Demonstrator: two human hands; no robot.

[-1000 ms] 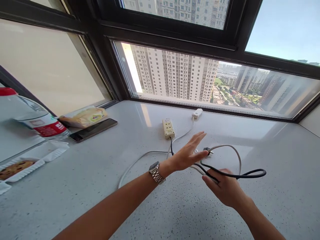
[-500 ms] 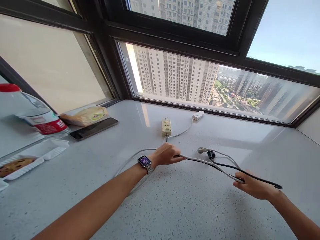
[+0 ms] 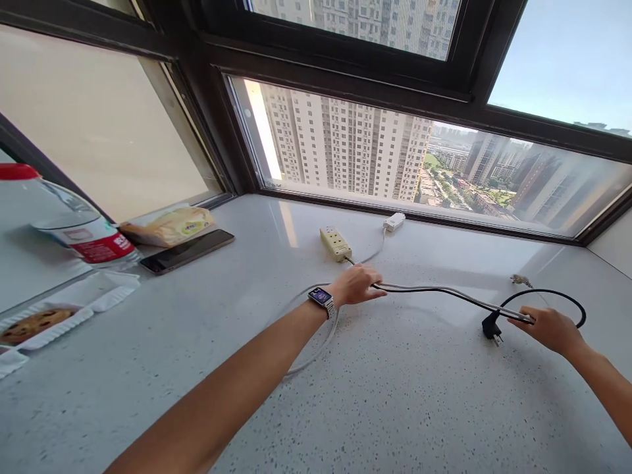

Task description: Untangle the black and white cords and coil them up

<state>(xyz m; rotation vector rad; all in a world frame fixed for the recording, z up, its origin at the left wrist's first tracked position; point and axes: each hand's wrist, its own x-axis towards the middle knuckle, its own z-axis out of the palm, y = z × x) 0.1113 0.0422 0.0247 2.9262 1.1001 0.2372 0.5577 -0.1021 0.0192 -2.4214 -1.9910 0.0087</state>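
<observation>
My left hand (image 3: 356, 286) is closed round a black cable (image 3: 444, 291) and a grey-white cable (image 3: 316, 342) where they leave the cream power strip (image 3: 336, 243). Both cables run taut to my right hand (image 3: 552, 328), which is closed on them further right. Beyond that hand the black cable loops back and ends in a black plug (image 3: 492, 327) hanging just left of my fingers. A grey plug (image 3: 518, 280) lies on the counter behind the loop.
A speckled white counter (image 3: 385, 395) runs under a large window. A white adapter (image 3: 394, 221) lies near the sill. At left sit a phone (image 3: 186, 251), a snack packet (image 3: 170, 226), a water bottle (image 3: 64, 220) and a tray with a cookie (image 3: 34, 324).
My right hand has slid right along the cables, drawing them out straight. The plugs have swung right with it, and my left hand has shifted a little right towards the power strip.
</observation>
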